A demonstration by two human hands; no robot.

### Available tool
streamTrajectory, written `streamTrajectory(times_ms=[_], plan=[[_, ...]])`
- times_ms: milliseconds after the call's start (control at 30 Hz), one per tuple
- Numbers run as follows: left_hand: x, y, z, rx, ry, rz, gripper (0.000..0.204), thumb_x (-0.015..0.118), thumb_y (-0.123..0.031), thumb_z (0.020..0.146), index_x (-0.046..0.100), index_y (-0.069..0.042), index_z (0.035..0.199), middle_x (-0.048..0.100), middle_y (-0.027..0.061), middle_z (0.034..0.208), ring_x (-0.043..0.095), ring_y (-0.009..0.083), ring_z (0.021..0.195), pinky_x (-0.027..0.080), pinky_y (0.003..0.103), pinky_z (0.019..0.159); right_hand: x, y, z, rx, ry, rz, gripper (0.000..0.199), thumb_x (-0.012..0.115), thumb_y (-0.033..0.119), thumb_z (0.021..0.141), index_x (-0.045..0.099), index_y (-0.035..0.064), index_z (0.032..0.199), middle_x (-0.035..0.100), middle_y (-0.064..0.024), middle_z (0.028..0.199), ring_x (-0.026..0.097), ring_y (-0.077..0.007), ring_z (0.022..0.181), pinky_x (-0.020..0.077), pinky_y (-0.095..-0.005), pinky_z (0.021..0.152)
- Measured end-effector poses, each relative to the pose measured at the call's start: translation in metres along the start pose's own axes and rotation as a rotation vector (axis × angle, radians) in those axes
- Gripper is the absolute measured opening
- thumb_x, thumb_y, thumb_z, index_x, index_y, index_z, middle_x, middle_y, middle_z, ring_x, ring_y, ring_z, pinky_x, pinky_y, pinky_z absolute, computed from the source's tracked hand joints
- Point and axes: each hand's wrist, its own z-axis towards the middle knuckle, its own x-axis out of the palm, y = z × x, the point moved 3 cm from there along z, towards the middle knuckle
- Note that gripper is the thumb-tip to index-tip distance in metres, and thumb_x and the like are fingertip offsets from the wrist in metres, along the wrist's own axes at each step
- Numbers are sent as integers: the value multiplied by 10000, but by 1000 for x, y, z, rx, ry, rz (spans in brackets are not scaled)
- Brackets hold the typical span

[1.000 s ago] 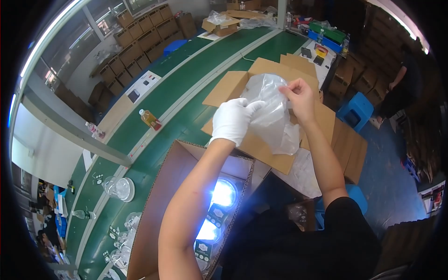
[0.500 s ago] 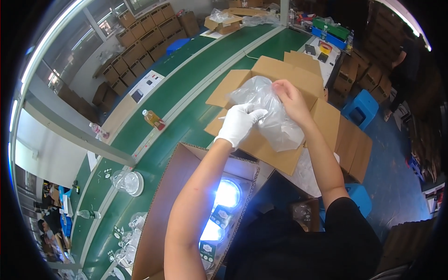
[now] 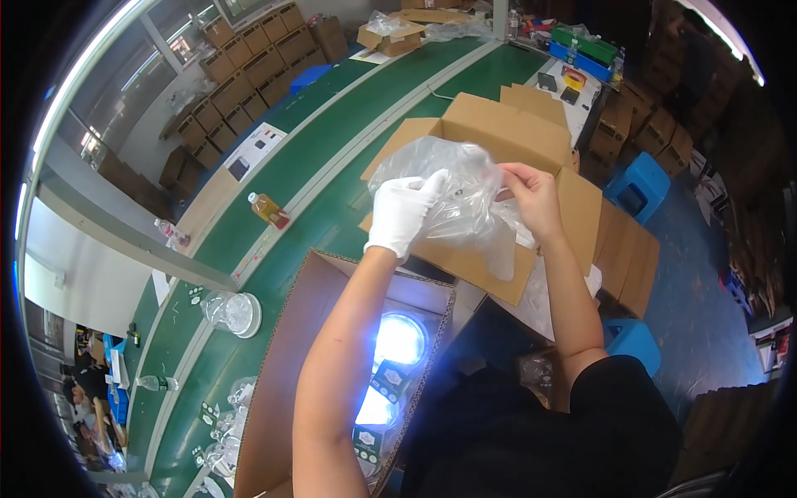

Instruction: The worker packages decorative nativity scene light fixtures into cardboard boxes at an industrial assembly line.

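- The clear plastic bag (image 3: 457,199) hangs between both hands, over the open cardboard box (image 3: 498,124).
- The gloved left hand (image 3: 403,214) pinches its left side.
- The bare right hand (image 3: 531,195) grips its right edge; both equally near.

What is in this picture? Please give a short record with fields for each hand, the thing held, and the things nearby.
Left hand: white-gloved left hand, gripping the clear plastic bag
Right hand: bare right hand, pinching the same bag
Below the bag: open cardboard box
Near the person: second open carton with a glowing round lamp
Surface: green conveyor belt, small bottle
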Motion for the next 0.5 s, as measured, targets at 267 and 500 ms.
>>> streamTrajectory(times_ms=[267,500], plan=[[-5,7,-1,104,44,231,478,608,-363,1003,597,3,696,518,2,596,417,106,572,380,319,563,-13,-8,6,57,-241,190,147,612,87,988,688,-12,1066,712,-18,930,648,-78,784,541,-246,661],[-24,19,-8,264,-195,271,268,534,-239,1039,634,5,990,625,166,759,586,271,649,471,388,654,-84,-124,63,-127,-552,-85,43,649,27,930,638,18,971,694,-36,864,571,-96,705,442,-233,623]])
